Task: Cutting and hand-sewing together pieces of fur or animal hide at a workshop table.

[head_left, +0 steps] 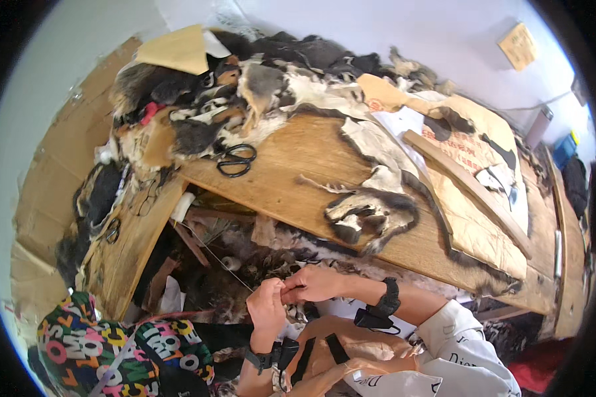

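Note:
My left hand (266, 308) and my right hand (313, 284) meet fingertip to fingertip over my lap, in front of the wooden table. Both are closed in a pinch. A thin white thread (217, 256) runs from under the table's left corner down to my left hand. Whatever sits between the fingertips of the right hand is too small to make out. Beyond the hands, a strip of black and white fur (381, 210) lies curled on the wooden table (281, 175). Black-handled scissors (236, 160) rest near the table's left edge.
Fur pieces (261, 86) are heaped along the back. A wooden strip (470, 188) lies over brown paper (503, 225) at the right. Smaller scissors (113, 230) are on the left board (122, 264). Fur scraps fill the space under the table. Colourful letter-print fabric (96, 351) is at lower left.

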{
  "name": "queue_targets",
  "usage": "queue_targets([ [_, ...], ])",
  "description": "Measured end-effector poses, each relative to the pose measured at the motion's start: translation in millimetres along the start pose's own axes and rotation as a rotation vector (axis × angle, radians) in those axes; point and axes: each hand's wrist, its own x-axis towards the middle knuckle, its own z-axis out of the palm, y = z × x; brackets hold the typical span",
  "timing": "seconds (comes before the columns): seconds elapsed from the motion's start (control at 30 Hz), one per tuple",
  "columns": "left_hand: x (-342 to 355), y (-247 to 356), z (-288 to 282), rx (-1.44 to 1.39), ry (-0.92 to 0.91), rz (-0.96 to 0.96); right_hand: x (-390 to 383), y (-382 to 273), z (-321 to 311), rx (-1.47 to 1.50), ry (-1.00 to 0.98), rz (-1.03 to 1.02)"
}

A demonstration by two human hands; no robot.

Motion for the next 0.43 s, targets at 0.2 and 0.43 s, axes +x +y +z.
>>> queue_targets([
  [0.2, 7.1, -11.3, 12.9, -0.545, -0.066, -0.243, -12.5, 4.8, -1.1, 0.170, 0.074, 0.018],
  [0.43, 17.4, -16.9, 11.5, -0.600, -0.272, -0.342, -44.8, 14.8, -20.9, 0.115, 0.386, -0.119],
])
